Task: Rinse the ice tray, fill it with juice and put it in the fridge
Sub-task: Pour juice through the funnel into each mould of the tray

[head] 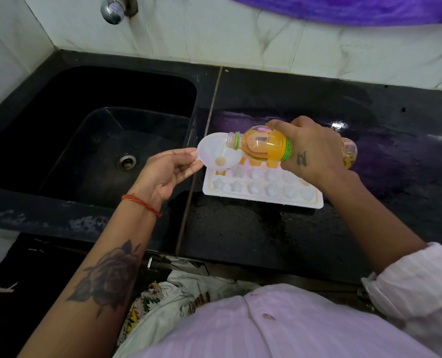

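A white ice tray (pixel 262 193) with star, round and heart moulds lies flat on the black counter, just right of the sink. Several far-row moulds hold orange juice. My right hand (pixel 315 151) grips a clear juice bottle (pixel 263 144), tipped on its side with its open neck pointing left. My left hand (pixel 172 167) pinches the rim of a white funnel (pixel 218 153) held over the tray's far left corner. The bottle's mouth sits over the funnel, and a little juice shows at the funnel's hole.
A deep black sink (pixel 90 135) with a drain (pixel 127 161) lies to the left. A chrome tap (pixel 114 9) sticks out of the white tiled wall. The black counter (pixel 266 241) looks wet around the tray. Purple cloth (pixel 356 9) hangs at top right.
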The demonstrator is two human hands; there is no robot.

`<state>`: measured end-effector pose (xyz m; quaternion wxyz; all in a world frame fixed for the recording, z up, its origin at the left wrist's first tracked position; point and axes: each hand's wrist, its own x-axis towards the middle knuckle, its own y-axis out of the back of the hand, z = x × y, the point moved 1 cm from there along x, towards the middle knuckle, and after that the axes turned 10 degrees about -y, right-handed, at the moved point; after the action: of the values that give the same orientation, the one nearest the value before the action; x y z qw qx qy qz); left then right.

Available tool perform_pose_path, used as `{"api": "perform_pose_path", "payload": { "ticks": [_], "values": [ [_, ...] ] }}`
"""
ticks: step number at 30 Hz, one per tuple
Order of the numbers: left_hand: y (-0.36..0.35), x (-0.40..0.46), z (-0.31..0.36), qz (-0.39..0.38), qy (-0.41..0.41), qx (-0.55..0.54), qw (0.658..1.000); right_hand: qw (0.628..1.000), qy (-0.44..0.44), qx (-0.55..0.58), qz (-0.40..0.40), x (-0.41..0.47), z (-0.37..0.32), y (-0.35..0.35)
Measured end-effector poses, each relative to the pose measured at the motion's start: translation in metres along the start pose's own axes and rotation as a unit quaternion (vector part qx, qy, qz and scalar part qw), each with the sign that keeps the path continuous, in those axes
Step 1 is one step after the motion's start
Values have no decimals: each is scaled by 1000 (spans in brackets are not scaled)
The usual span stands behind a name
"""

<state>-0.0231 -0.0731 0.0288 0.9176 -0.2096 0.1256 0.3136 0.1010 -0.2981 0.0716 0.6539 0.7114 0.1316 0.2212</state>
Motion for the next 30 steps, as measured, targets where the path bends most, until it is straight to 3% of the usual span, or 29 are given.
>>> {"api": "perform_pose_path", "payload": {
  "ticks": [11,30],
  "values": [
    [-13,-6,8,-16,-17,-3,1000,997,-38,67,-10,-12,11,12],
    [-37,-7,-6,-20,12,34,999,999,-17,-43,14,-19,31,10]
  ]
}}
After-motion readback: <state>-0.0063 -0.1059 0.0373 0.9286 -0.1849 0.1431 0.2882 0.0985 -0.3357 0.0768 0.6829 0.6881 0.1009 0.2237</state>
